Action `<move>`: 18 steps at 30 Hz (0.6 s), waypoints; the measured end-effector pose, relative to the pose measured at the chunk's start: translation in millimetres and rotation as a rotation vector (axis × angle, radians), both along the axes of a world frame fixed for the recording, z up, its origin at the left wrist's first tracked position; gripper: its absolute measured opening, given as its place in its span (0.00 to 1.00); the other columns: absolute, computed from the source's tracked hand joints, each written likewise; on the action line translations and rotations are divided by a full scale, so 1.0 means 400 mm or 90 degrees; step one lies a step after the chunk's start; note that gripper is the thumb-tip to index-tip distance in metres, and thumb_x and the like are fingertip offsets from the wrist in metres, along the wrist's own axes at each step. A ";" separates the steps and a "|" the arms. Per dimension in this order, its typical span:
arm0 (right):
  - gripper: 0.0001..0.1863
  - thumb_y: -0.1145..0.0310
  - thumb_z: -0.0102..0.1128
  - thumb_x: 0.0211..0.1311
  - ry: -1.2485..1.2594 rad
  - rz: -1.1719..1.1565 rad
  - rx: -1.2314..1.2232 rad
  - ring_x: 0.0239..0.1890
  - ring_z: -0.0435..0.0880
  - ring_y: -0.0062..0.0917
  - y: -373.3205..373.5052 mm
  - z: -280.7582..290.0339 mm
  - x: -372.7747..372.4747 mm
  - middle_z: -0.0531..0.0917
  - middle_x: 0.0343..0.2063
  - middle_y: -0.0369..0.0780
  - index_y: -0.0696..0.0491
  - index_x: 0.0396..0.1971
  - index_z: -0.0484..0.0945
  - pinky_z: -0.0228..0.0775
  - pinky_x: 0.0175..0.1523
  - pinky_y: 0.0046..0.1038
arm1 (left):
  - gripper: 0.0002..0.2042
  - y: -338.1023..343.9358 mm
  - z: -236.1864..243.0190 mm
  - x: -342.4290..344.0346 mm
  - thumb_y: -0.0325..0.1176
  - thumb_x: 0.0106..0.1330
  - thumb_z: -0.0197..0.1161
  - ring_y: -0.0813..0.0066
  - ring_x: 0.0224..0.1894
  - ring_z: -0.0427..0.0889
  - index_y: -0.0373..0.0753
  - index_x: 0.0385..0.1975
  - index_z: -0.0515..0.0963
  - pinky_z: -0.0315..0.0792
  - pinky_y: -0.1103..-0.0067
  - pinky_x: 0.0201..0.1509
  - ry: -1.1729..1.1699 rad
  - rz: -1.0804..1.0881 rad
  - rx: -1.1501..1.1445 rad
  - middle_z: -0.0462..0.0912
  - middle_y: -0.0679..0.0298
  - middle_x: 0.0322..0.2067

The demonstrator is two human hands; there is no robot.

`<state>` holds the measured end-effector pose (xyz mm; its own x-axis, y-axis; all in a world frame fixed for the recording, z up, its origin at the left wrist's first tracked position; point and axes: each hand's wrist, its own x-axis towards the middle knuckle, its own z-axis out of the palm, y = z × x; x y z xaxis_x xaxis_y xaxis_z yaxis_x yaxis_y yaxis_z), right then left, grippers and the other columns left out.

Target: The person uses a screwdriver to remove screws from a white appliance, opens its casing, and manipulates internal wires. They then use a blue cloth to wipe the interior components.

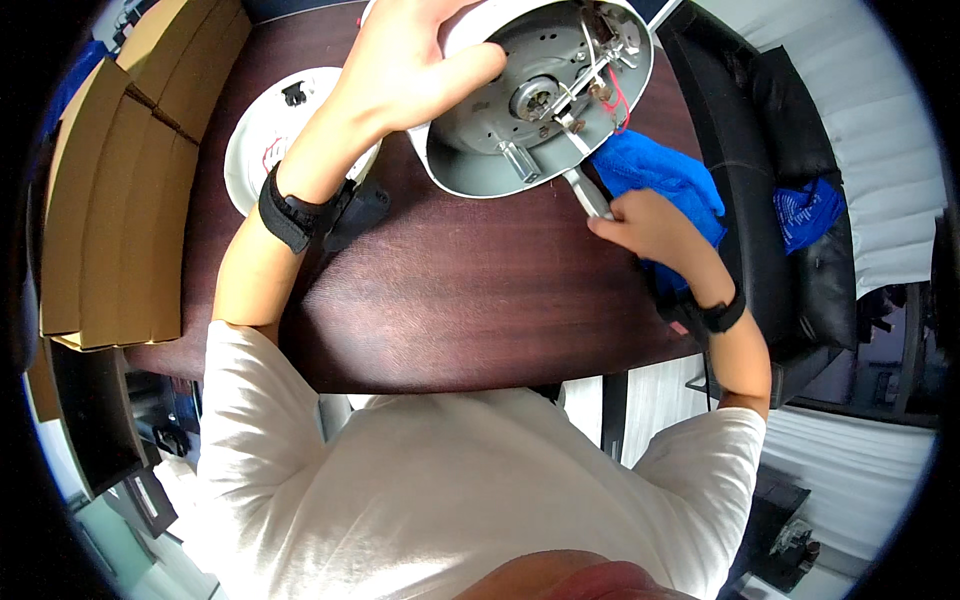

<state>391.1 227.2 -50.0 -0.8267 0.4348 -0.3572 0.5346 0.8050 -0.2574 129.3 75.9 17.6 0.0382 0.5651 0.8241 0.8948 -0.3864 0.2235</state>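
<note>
A white, rounded appliance housing [465,165] is tipped at the far middle of the table, its open underside facing me. Inside show a grey metal base, a round central part, a metal bracket and red and white wires. My left hand [425,75] grips the housing's left side, thumb over the rim; its other fingers are partly cut off by the picture's top edge. In my right hand [650,230] is a tool with a pale grey handle [588,194]. Its thin metal end reaches over the housing's lower right rim; the tip's shape is unclear among the parts.
A round white cover or dish [240,165] holding a small black part and thin wires lies left, partly behind my forearm. A blue cloth [660,175] is bunched beyond my right hand. Cardboard boxes [115,210] line the table's left; a black sofa [745,150] stands at the right.
</note>
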 end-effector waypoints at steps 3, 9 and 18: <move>0.25 0.50 0.54 0.54 -0.046 0.013 0.044 0.22 0.79 0.43 -0.007 -0.004 0.067 0.78 0.16 0.51 0.60 0.17 0.78 0.70 0.30 0.39 | 0.34 -0.005 0.004 0.013 0.39 0.38 0.56 0.42 0.58 0.67 0.30 0.51 0.71 0.55 0.61 0.66 0.007 -0.002 -0.019 0.70 0.35 0.51; 0.22 0.57 0.56 0.60 -0.096 -0.092 -0.044 0.12 0.77 0.28 -0.040 0.066 0.090 0.75 0.11 0.44 0.60 0.16 0.76 0.66 0.20 0.29 | 0.33 0.010 -0.041 0.066 0.37 0.38 0.60 0.52 0.63 0.62 0.50 0.53 0.73 0.51 0.43 0.61 0.051 0.111 -0.043 0.70 0.55 0.57; 0.09 0.68 0.54 0.63 0.276 -0.179 -0.228 0.12 0.69 0.15 0.060 0.017 -0.008 0.72 0.14 0.34 0.59 0.29 0.73 0.59 0.16 0.20 | 0.32 -0.011 -0.015 0.054 0.34 0.38 0.61 0.56 0.64 0.61 0.54 0.53 0.74 0.50 0.42 0.59 0.061 0.049 -0.053 0.69 0.58 0.58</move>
